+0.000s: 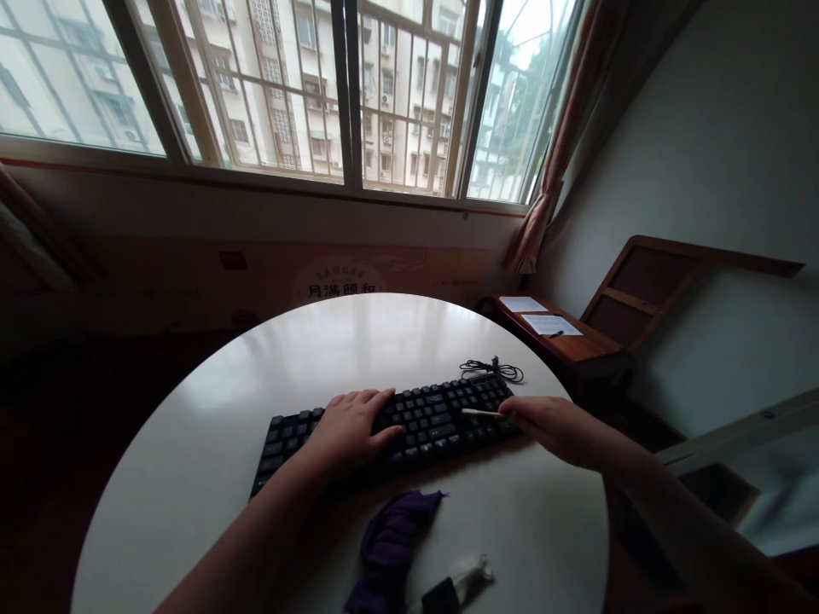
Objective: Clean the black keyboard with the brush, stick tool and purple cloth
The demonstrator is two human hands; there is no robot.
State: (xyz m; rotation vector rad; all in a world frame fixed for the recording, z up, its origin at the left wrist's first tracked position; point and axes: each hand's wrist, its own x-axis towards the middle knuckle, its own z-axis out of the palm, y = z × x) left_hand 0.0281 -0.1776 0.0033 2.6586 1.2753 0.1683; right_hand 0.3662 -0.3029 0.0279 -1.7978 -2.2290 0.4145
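Observation:
A black keyboard (428,418) lies across the round white table, tilted slightly up to the right. My left hand (349,426) rests flat on its left-middle keys, thumb spread away from the fingers. At the keyboard's right end my right hand (543,418) pinches a thin white stick, which looks like a cotton swab (479,413). The swab's far tip points left, over or on the keys; I cannot tell whether it touches them. Behind the keyboard's right end, its black cable (492,369) lies bundled.
On the near side of the white table (211,435) lie a crumpled purple cloth (390,546) and a small item with a black cap (441,597) and clear part. Sheets of paper (551,325) and a pen (556,333) lie on a wooden chair (595,339) at right.

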